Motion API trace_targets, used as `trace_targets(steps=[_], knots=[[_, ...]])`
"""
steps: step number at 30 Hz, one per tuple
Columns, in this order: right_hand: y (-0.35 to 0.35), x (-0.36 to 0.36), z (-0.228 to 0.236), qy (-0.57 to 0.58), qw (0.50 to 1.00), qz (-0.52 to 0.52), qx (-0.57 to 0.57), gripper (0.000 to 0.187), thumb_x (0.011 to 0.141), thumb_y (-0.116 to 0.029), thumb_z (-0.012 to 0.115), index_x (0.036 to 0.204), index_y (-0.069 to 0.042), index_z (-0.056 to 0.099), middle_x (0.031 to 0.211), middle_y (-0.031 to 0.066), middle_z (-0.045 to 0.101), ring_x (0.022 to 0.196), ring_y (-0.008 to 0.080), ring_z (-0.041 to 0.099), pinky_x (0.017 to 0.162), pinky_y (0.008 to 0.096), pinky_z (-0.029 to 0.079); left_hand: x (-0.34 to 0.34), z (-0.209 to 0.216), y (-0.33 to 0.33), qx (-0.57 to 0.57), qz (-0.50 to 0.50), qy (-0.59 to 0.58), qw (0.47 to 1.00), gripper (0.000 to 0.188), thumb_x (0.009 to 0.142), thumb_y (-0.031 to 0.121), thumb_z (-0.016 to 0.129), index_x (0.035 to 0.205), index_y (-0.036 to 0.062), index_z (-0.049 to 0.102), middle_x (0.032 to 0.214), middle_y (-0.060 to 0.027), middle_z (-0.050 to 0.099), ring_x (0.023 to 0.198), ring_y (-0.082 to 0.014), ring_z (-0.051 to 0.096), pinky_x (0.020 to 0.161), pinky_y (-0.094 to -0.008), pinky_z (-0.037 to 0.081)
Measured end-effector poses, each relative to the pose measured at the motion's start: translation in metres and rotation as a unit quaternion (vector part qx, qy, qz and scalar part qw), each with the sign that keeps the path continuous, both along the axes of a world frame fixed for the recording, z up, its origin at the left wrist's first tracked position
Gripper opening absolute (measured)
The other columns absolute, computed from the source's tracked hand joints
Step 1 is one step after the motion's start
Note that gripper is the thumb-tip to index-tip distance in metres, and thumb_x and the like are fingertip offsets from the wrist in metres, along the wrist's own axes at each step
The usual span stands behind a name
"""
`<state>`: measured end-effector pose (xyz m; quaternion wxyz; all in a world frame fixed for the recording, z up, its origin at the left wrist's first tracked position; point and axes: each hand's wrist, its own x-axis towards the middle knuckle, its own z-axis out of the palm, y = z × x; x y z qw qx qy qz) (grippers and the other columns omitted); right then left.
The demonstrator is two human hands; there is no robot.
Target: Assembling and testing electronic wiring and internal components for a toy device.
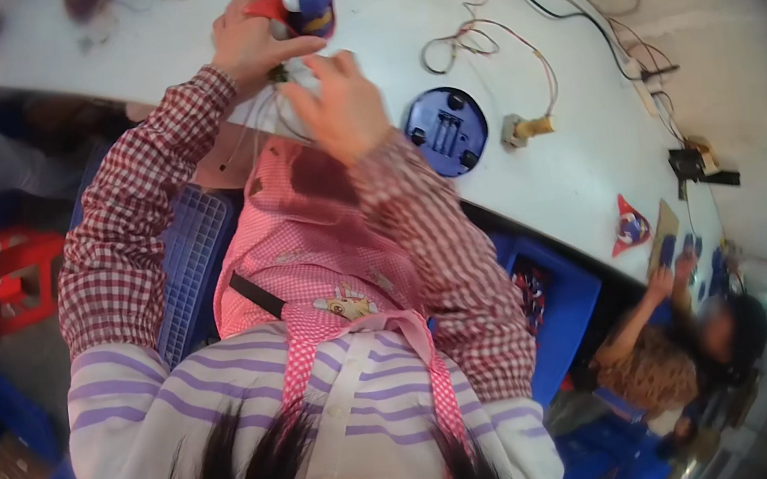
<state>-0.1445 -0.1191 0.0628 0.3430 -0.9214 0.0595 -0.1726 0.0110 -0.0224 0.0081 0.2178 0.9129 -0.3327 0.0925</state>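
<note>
In the head view, the white table's (390,35) near edge slants from upper left to lower right, passing beneath both forearms. White tabletop stretches right of the hands as far as the looped wires (463,45), with a round blue base (447,132) just beside the right forearm, near that edge.

The pointed red-and-blue piece (312,6) lies against the left hand (250,47), on its right, and beyond the right hand (342,99). A small dark part (278,73) sits below the left thumb.

The left hand is partly curled, thumb extended; how firmly it grips, I cannot tell. The right hand is blurred, fingers half bent; whether it pinches anything is unclear.
</note>
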Motion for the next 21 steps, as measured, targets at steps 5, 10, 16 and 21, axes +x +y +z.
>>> trace_targets(steps=[5, 10, 16, 21], knots=[[0.035, 0.043, -0.049, -0.013, 0.990, -0.061, -0.126, 0.026, 0.078, -0.018, 0.064, 0.098, -0.003, 0.057, 0.094, 0.0180, 0.054, 0.073, 0.0341, 0.057, 0.066, 0.0388, 0.049, 0.011, 0.017, -0.011, -0.102, 0.020, 0.049, 0.993, 0.073, 0.062, 0.065, 0.067, 0.102, 0.0034, 0.066, 0.117, -0.0143, 0.058, 0.108, -0.0240, 0.052, 0.090, -0.0353, 0.039], [0.016, 0.027, -0.031, 0.017, 0.996, -0.057, 0.070, 0.023, 0.078, -0.016, 0.064, 0.095, -0.002, 0.058, 0.085, 0.0142, 0.058, 0.069, 0.0283, 0.056, 0.065, 0.0346, 0.048, 0.006, 0.020, -0.015, -0.235, -0.001, 0.289, 0.928, 0.059, 0.066, 0.047, 0.075, 0.100, -0.0004, 0.065, 0.104, -0.0119, 0.064, 0.091, -0.0167, 0.059, 0.083, -0.0278, 0.045], [-0.033, -0.046, 0.033, 0.029, 0.892, -0.045, 0.449, 0.017, 0.081, -0.008, 0.064, 0.095, 0.000, 0.058, 0.071, 0.0049, 0.058, 0.055, 0.0109, 0.048, 0.051, 0.0215, 0.041, -0.044, 0.052, -0.017, -0.448, -0.154, 0.497, 0.727, 0.044, 0.073, 0.024, 0.073, 0.106, -0.0029, 0.062, 0.099, -0.0091, 0.065, 0.085, -0.0131, 0.061, 0.080, -0.0223, 0.047], [-0.079, -0.091, 0.038, -0.040, 0.859, -0.125, 0.495, 0.017, 0.084, -0.003, 0.061, 0.100, 0.002, 0.057, 0.073, 0.0058, 0.058, 0.056, 0.0103, 0.049, 0.051, 0.0195, 0.041, -0.092, 0.058, -0.035, -0.393, -0.245, 0.608, 0.645, 0.042, 0.075, 0.014, 0.071, 0.112, -0.0024, 0.057, 0.101, -0.0106, 0.064, 0.089, -0.0162, 0.061, 0.084, -0.0258, 0.048]])
